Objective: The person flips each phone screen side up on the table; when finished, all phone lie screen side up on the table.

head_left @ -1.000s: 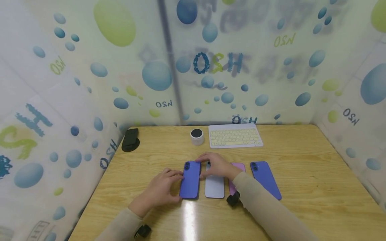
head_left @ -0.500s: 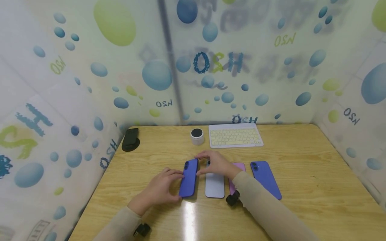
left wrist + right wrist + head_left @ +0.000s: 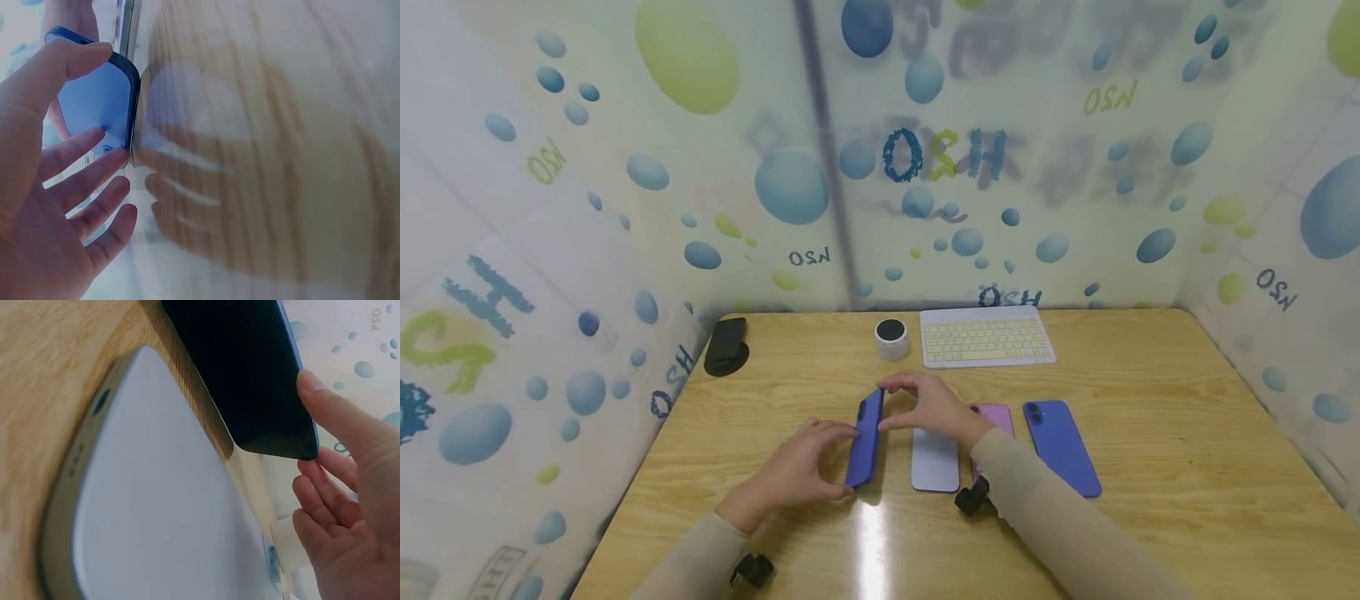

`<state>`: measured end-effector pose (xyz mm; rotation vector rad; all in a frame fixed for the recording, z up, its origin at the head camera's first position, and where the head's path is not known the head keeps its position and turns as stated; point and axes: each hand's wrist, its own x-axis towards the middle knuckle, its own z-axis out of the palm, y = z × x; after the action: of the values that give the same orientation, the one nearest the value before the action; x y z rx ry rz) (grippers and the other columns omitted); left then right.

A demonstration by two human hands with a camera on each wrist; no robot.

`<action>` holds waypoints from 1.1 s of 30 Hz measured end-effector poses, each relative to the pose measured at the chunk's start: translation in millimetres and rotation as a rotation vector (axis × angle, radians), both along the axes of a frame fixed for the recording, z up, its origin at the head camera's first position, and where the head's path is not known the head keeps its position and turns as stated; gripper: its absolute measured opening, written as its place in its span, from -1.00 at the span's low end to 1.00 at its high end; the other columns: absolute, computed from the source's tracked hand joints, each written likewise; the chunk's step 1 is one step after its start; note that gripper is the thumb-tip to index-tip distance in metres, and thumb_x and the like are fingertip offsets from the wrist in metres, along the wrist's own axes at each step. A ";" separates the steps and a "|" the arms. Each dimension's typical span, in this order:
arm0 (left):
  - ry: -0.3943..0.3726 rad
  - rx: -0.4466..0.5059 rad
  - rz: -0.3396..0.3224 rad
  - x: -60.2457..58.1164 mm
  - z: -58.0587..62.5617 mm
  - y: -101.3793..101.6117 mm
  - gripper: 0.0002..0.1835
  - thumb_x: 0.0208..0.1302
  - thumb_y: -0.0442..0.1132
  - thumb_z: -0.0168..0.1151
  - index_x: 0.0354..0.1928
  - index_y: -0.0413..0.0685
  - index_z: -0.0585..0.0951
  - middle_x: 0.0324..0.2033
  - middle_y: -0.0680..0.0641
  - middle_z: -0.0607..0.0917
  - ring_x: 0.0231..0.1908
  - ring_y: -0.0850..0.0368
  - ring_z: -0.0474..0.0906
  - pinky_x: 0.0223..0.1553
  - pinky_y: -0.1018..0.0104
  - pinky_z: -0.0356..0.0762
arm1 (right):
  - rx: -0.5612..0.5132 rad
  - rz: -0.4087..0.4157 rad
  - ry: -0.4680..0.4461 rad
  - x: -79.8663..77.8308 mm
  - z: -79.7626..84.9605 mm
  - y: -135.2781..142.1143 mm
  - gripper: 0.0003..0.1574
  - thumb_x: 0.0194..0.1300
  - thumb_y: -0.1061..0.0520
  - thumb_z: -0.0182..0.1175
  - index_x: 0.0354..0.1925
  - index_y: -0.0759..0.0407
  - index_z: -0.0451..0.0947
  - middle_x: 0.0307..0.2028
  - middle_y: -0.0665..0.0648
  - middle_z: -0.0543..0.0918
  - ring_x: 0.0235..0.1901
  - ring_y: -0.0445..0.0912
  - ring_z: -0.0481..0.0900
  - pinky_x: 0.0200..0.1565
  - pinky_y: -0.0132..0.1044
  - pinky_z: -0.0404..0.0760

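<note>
A blue phone is tipped up on its left long edge in the head view, its right side raised off the table. My left hand holds it at the lower corner with the thumb, fingertips at the left edge. At the upper right, my right hand grips the raised side by thumb and fingertips. The left wrist view shows the blue back; the right wrist view shows the black screen. Just right lies a pale phone, back up, its top hidden by my right hand.
Under my right forearm lies a partly hidden pink phone, with a second blue phone to its right. Along the back stand a white keyboard, a small white round speaker-like object and a black stand-like object.
The blue phone has gone from lying flat to tilted steeply, its right side lifted. My right hand has moved slightly left and up with that edge; the left hand has barely moved.
</note>
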<state>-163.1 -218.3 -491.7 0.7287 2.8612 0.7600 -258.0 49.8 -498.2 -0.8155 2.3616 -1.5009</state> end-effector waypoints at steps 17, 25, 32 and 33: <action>-0.088 0.167 0.016 0.3 -3.3 -7.6 -0.09 -0.08 0.01 0.68 0.39 0.18 0.50 0.19 0.04 0.61 0.10 0.05 0.45 0.13 -0.01 0.52 | 0.001 -0.028 0.030 6.2 1.5 -15.8 -0.08 -0.01 -0.12 0.65 0.31 -0.03 0.59 0.25 0.00 0.63 0.26 -0.01 0.55 0.46 0.06 0.36; -0.083 0.225 -0.040 -1.9 3.4 -10.8 -0.03 -0.04 0.03 0.67 0.46 0.18 0.42 0.20 -0.10 0.56 0.13 -0.06 0.43 0.05 0.06 0.50 | 0.011 -0.016 0.053 6.4 1.7 -22.8 -0.09 0.02 -0.11 0.63 0.33 0.02 0.57 0.31 -0.01 0.59 0.29 0.00 0.53 0.44 0.00 0.39; -0.016 0.276 -0.123 -5.7 6.8 -13.7 0.01 -0.01 -0.03 0.67 0.50 0.05 0.37 0.44 0.03 0.46 0.24 -0.16 0.40 0.12 -0.06 0.51 | 0.002 -0.004 0.076 7.1 3.9 -27.1 -0.08 0.05 -0.10 0.62 0.33 0.11 0.56 0.31 0.04 0.61 0.29 0.05 0.53 0.39 0.00 0.45; -0.010 0.279 -0.130 -6.1 8.0 -13.7 0.02 -0.01 -0.03 0.67 0.50 0.04 0.36 0.45 0.02 0.45 0.25 -0.17 0.40 0.13 -0.07 0.51 | 0.002 -0.005 0.077 7.2 4.4 -27.5 -0.08 0.05 -0.10 0.62 0.33 0.11 0.55 0.31 0.03 0.61 0.29 0.05 0.53 0.39 0.00 0.45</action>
<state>-169.2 -232.0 -483.6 0.9288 2.6957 1.1520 -250.9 22.3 -493.8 -0.8833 2.4213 -1.4950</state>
